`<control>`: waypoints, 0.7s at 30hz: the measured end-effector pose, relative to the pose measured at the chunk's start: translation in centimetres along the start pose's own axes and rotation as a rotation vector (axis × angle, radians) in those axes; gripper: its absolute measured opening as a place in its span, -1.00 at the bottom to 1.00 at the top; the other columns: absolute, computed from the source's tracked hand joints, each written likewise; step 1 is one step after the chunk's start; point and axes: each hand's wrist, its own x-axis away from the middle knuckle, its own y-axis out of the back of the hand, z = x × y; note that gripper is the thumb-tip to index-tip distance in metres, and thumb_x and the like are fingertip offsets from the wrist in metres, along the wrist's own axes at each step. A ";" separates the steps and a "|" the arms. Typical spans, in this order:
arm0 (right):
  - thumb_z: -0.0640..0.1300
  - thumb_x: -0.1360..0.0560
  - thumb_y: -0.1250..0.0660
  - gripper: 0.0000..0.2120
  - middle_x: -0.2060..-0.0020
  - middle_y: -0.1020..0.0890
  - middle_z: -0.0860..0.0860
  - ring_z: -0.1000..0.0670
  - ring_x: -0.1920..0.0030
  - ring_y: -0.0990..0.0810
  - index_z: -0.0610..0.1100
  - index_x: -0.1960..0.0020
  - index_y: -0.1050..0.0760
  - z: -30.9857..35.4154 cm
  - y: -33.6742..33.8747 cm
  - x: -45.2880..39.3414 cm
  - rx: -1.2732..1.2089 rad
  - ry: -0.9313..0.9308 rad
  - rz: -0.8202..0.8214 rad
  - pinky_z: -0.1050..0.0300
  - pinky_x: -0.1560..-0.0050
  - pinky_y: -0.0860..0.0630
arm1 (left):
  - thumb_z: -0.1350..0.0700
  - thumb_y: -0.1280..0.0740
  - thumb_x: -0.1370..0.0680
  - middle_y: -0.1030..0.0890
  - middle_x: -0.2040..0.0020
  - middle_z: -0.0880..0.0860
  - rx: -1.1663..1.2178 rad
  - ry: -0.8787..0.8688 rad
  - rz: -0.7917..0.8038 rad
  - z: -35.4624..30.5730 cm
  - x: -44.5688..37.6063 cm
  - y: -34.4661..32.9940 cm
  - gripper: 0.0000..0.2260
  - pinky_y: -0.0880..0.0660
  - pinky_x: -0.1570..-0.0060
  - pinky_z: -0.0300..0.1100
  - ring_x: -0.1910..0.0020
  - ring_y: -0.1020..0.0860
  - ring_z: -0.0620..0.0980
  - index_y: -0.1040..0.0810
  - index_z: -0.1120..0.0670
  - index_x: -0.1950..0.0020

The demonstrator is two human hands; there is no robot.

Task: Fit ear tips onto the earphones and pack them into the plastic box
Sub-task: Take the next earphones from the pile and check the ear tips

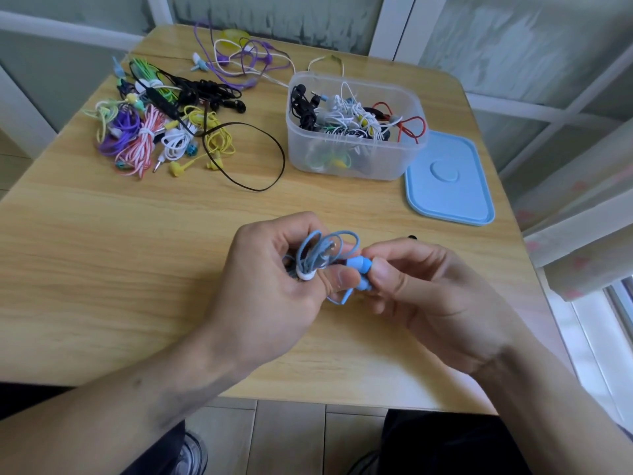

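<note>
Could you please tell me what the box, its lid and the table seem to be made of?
Box: clear, slightly frosted plastic; cables show through its wall.
Lid: opaque light-blue plastic with a smooth moulded look.
Table: light wood grain, possibly laminate rather than solid wood; the picture cannot settle it.

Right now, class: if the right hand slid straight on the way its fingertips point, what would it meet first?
Probably the blue earbud it already pinches, then the left hand gripping the coiled blue cable; depth is uncertain.

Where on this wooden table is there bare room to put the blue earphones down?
Bare wood lies along the near left of the wooden table, between the loose pile of coloured earphones and the left hand. A narrower strip runs between both hands and the clear plastic box. The far left and the box with its light blue lid are crowded.
</note>
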 end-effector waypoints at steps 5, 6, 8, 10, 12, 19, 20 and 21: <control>-0.16 -0.38 -0.50 -0.93 0.24 -0.72 -0.11 -0.08 0.30 -0.66 -0.14 0.15 -0.69 0.8 0.4 0.2 0.438 0.297 -0.054 0.16 0.26 -0.58 | 0.25 -0.43 -0.26 -0.63 0.39 0.13 0.348 0.337 0.126 -0.4 -0.2 0.2 -0.83 -0.50 0.46 -0.23 0.45 -0.60 0.06 -0.55 0.22 0.18; -0.17 -0.39 -0.49 -0.94 0.22 -0.73 -0.06 -0.07 0.27 -0.68 -0.14 0.15 -0.69 0.8 0.5 0.2 0.508 0.352 -0.043 0.13 0.22 -0.60 | 0.24 -0.43 -0.24 -0.63 0.38 0.14 0.379 0.397 0.160 -0.5 -0.2 0.2 -0.80 -0.48 0.47 -0.24 0.44 -0.59 0.06 -0.55 0.22 0.17; -0.19 -0.42 -0.48 -0.96 0.20 -0.72 0.03 0.01 0.22 -0.71 -0.12 0.13 -0.68 1.0 0.5 0.4 0.642 0.444 -0.021 0.17 0.16 -0.59 | 0.24 -0.41 -0.24 -0.62 0.37 0.15 0.427 0.493 0.220 -0.8 -0.1 0.3 -0.79 -0.47 0.48 -0.25 0.45 -0.57 0.03 -0.56 0.24 0.15; -0.20 -0.44 -0.46 -0.94 0.19 -0.71 0.08 0.06 0.19 -0.71 -0.10 0.09 -0.66 1.3 0.5 0.6 0.742 0.502 -0.009 0.23 0.13 -0.59 | 0.24 -0.40 -0.26 -0.61 0.38 0.15 0.487 0.562 0.243 -0.9 -0.1 0.3 -0.80 -0.46 0.49 -0.27 0.46 -0.56 0.00 -0.57 0.25 0.15; -0.22 -0.47 -0.44 -0.92 0.18 -0.71 0.06 0.06 0.19 -0.71 -0.12 0.05 -0.66 1.4 0.5 0.7 0.778 0.516 -0.006 0.24 0.12 -0.58 | 0.24 -0.39 -0.26 -0.60 0.38 0.15 0.526 0.602 0.243 -0.9 -0.2 0.3 -0.79 -0.46 0.49 -0.28 0.46 -0.55 -0.01 -0.57 0.25 0.13; -0.23 -0.46 -0.45 -0.85 0.17 -0.73 0.03 0.05 0.19 -0.72 -0.19 -0.02 -0.68 1.6 0.6 0.8 0.729 0.444 0.013 0.26 0.14 -0.58 | 0.24 -0.40 -0.27 -0.62 0.35 0.16 0.500 0.582 0.259 -0.7 -0.4 0.4 -0.88 -0.47 0.48 -0.27 0.44 -0.57 0.00 -0.59 0.20 0.21; -0.25 -0.46 -0.45 -0.85 0.16 -0.73 0.03 0.05 0.19 -0.72 -0.20 -0.02 -0.68 1.7 0.6 0.9 0.707 0.422 0.013 0.27 0.14 -0.58 | 0.24 -0.40 -0.28 -0.63 0.35 0.16 0.497 0.569 0.266 -0.8 -0.3 0.4 -0.91 -0.48 0.48 -0.26 0.44 -0.57 0.00 -0.59 0.19 0.24; -0.26 -0.46 -0.45 -0.86 0.16 -0.74 0.05 0.05 0.19 -0.72 -0.20 -0.02 -0.68 1.7 0.7 0.9 0.678 0.401 0.016 0.27 0.14 -0.58 | 0.25 -0.40 -0.28 -0.62 0.35 0.16 0.498 0.557 0.267 -0.8 -0.3 0.4 -0.93 -0.48 0.48 -0.26 0.44 -0.57 0.01 -0.58 0.18 0.25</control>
